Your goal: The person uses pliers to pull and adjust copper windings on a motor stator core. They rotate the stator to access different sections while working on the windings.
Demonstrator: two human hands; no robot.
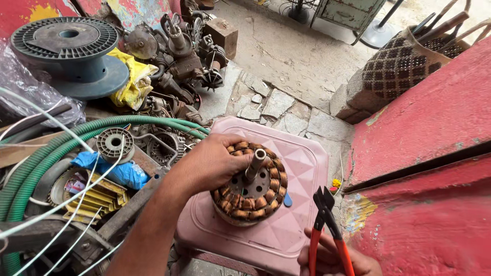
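Copper-wound motor stator (250, 181), round, with steel shaft upright at its centre: stood on the pink plastic stool (307, 168), near the stool's middle. Left hand (212, 163) clasped over its left rim, fingers spread on the coils. Right hand (335, 258), beyond the stool's right front corner, gripped red-handled pliers (327, 225), nose pointing up. Green hose (66, 140) lay among scrap beside the stool's left edge.

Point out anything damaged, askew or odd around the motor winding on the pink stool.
The left hand grips the copper-wound stator, which sits tilted on the pink stool, shaft leaning. The right hand holds the red-handled cutters apart from it. The paving beyond the stool is cracked into pieces.
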